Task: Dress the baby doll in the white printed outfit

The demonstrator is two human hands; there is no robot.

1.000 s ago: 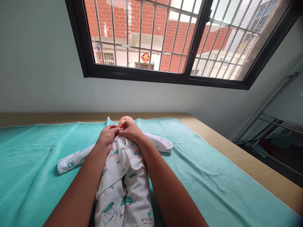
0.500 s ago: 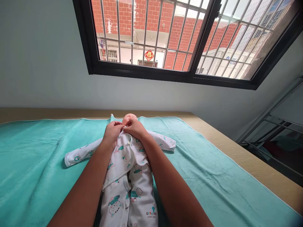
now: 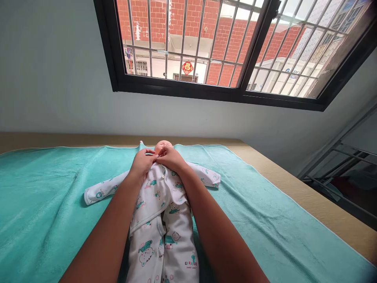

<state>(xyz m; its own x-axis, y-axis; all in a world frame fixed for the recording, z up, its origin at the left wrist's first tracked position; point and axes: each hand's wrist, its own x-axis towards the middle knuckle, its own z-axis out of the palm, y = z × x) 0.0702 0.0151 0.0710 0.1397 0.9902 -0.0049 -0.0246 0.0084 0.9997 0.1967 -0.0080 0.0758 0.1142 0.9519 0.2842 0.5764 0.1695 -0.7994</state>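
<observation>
Across the back: a plain pale wall (image 3: 59, 78) rises behind everything.
Window (image 3: 176, 90): black-framed, with metal bars; red brick (image 3: 193, 23) shows outside.
Table (image 3: 282, 179): light wood, its bare edge visible along the back and right.
Blanket (image 3: 59, 184): teal, spread over the table with shallow creases.
Baby outfit (image 3: 147, 224): white with teal and pink prints, lying lengthwise on the blanket between the forearms; its legs run off the bottom of the view.
Sleeves (image 3: 101, 191): spread out flat, one to each side.
Left hand (image 3: 143, 162): at the neck of the outfit, fingertips pinched closed on the collar area.
Right hand (image 3: 171, 158): just beside the left, fingertips touching or nearly so, also pinched on the cloth; the fingers hide the exact bit held.
Doll (image 3: 163, 144): head showing just beyond the hands, at the outfit's neck end.
Button (image 3: 163, 177): small and pale, on the chest, below the hands.
</observation>
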